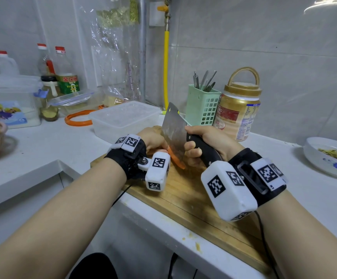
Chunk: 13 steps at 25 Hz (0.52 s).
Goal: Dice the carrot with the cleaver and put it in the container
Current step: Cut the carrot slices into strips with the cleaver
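The carrot [176, 160] lies on the cutting board [183, 196], long axis running near-to-far, beside the upright cleaver [173, 129]. The right hand [206, 146] curls its fingers round the handle — the left hand [153, 139] rests on the carrot, finger state hidden.

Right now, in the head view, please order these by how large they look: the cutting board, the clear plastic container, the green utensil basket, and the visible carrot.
1. cutting board, nearest the camera.
2. clear plastic container.
3. green utensil basket.
4. carrot; partly hidden by the left hand and cleaver, so true size unsure.
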Available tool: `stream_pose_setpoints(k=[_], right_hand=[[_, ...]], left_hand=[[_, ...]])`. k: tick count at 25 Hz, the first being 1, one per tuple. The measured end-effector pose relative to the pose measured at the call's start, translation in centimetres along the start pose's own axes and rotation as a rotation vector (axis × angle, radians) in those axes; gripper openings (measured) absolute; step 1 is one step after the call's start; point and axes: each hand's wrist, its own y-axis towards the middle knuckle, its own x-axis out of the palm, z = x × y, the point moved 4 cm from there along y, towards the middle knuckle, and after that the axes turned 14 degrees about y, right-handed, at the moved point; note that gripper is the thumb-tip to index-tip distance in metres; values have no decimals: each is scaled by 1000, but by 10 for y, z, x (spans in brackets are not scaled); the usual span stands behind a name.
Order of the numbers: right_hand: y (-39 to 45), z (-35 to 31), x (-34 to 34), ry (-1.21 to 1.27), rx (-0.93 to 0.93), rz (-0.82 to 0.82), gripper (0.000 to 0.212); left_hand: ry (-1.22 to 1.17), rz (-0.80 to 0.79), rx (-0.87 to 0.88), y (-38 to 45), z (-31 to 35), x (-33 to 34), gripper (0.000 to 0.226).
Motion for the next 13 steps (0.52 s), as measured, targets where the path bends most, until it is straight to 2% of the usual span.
stream_pose_setpoints(k=[3,13], right_hand=[[0,1,0,-1,-2,7,28],[1,3,-2,-1,9,33,27]], left_hand=[[10,-10,-23,4,-4,1,2],[-16,-51,-26,8,-4,3,4]])
